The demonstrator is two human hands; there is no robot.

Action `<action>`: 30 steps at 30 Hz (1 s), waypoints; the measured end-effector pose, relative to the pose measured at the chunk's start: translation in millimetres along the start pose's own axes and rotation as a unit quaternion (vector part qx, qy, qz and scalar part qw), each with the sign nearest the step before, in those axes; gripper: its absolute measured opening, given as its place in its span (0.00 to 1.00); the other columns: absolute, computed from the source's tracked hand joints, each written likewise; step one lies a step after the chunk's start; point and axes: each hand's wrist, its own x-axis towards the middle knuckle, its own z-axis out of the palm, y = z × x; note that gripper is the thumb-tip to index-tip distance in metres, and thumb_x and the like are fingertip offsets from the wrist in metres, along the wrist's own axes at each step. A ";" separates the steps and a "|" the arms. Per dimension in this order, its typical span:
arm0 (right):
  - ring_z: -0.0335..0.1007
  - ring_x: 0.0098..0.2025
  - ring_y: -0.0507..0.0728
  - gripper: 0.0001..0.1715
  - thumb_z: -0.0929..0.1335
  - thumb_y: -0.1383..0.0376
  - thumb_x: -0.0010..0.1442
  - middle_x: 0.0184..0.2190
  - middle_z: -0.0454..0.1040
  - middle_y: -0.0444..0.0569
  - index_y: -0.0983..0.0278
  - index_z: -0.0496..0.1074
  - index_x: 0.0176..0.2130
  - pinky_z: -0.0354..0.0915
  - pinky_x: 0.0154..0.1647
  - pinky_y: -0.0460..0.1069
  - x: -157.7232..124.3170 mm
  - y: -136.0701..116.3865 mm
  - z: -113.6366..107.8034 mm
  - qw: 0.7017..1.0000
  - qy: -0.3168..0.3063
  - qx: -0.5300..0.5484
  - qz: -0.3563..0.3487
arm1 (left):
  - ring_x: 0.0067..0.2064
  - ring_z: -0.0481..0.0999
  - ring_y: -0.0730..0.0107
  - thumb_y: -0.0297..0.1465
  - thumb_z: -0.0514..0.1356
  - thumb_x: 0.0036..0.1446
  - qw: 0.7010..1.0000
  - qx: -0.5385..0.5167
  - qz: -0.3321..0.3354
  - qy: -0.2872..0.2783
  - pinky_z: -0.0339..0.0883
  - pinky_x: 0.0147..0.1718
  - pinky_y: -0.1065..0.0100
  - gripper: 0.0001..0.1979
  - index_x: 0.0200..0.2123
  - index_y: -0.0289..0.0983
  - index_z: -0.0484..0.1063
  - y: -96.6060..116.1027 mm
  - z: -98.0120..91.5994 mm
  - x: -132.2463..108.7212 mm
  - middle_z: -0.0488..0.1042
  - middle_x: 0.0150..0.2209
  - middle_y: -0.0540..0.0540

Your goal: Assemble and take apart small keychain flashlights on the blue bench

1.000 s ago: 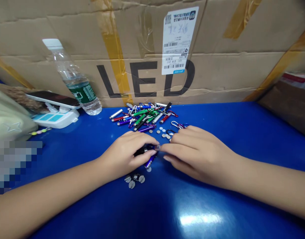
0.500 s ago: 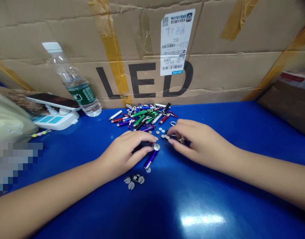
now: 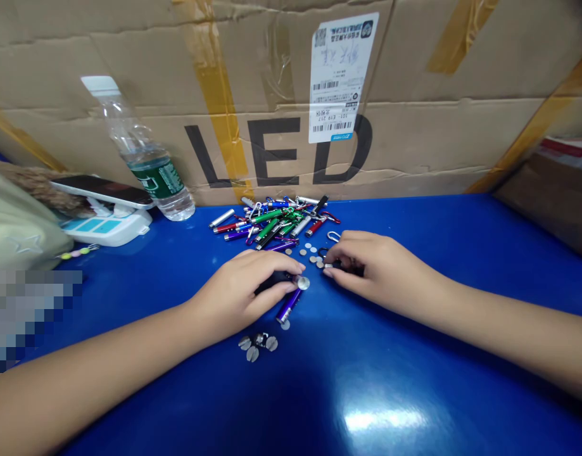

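My left hand (image 3: 246,292) rests on the blue table (image 3: 414,380) with its fingers curled round a small black flashlight (image 3: 272,283), whose round silver end (image 3: 303,282) faces right. A purple mini flashlight (image 3: 289,306) lies just under that hand. My right hand (image 3: 376,269) lies a little to the right, fingers bent and pinching at something small and dark on the table beside several loose button cells (image 3: 312,253). A pile of coloured keychain flashlights (image 3: 274,221) lies just behind both hands. Several button cells (image 3: 257,345) sit in front of my left hand.
A big cardboard box marked LED (image 3: 281,114) walls off the back of the table. A plastic water bottle (image 3: 143,152) stands at the left, next to a phone (image 3: 101,189) lying on a white power strip (image 3: 107,225). Another brown box (image 3: 551,190) sits at the right.
My right hand has drawn away from my left hand, back and to the right, onto the loose parts by the pile. The left hand has stayed put, its flashlight's silver end now uncovered.
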 end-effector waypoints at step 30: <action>0.64 0.29 0.51 0.12 0.61 0.62 0.65 0.26 0.71 0.45 0.62 0.72 0.39 0.53 0.35 0.49 -7.0 -20.5 3.5 0.982 0.088 -0.014 -0.167 | 0.43 0.77 0.70 0.31 0.54 0.61 1.000 0.016 0.013 -0.001 0.70 0.43 0.67 0.08 0.43 0.38 0.69 2.8 -0.1 1.9 0.77 0.40 0.47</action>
